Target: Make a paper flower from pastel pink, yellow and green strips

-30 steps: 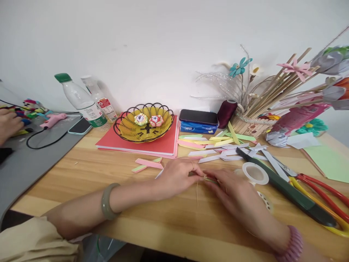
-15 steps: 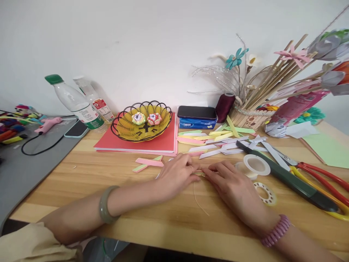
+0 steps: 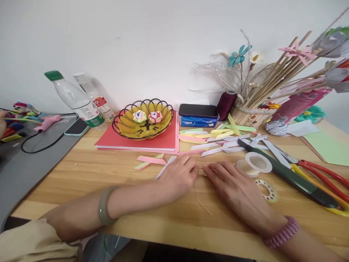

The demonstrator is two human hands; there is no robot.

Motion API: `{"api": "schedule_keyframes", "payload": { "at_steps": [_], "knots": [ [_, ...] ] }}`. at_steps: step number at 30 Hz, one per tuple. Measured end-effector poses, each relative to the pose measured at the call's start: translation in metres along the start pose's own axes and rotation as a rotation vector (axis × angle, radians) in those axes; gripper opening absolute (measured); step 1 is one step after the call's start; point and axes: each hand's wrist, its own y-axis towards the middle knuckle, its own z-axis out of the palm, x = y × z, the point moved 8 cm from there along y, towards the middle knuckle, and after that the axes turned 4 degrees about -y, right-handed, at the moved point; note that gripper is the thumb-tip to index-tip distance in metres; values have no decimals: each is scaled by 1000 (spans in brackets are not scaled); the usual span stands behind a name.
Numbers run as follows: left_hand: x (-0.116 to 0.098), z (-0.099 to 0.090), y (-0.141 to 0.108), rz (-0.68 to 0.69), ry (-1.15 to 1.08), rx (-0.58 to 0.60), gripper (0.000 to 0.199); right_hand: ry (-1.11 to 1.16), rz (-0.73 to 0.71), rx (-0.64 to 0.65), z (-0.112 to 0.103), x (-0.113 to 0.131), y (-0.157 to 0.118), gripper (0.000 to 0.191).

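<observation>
My left hand (image 3: 180,173) rests low over the table with its fingers pinched together. Close beside it on the right, my right hand (image 3: 231,183) is also in a pinch. Between the fingertips a short bit of pale cord (image 3: 202,172) shows, and most of it is covered by the fingers. A loose end of the cord (image 3: 201,202) curves down onto the wood below. Right of my right hand stands a spool of pale cord (image 3: 255,164). A white ring with holes (image 3: 268,185) lies just in front of that spool.
Paper strips (image 3: 218,140) lie scattered behind my hands. A yellow basket (image 3: 128,127) holding two folded flowers sits on red paper. At right are a dark green tool (image 3: 294,178) and red-handled scissors (image 3: 324,171). Another person's hand (image 3: 2,123) shows at the left edge.
My left fingers have curled in closer over the pale cord. My right hand keeps nearly the same place. Another person's hand has appeared at the far left edge.
</observation>
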Motion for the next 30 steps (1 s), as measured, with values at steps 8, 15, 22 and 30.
{"api": "schedule_keyframes", "payload": {
  "at_steps": [8,15,22,30],
  "knots": [
    [3,0,-1,-2,-106,26,34,143,28,49,2,-4,3,26],
    [16,-1,0,-130,-284,35,29,195,-9,16,3,-5,5,24],
    [14,-6,3,-174,-441,56,21,208,-39,-9,0,-2,5,26],
    [24,0,8,-330,-531,162,15,221,-31,-21,4,-2,2,28]
  ]
}}
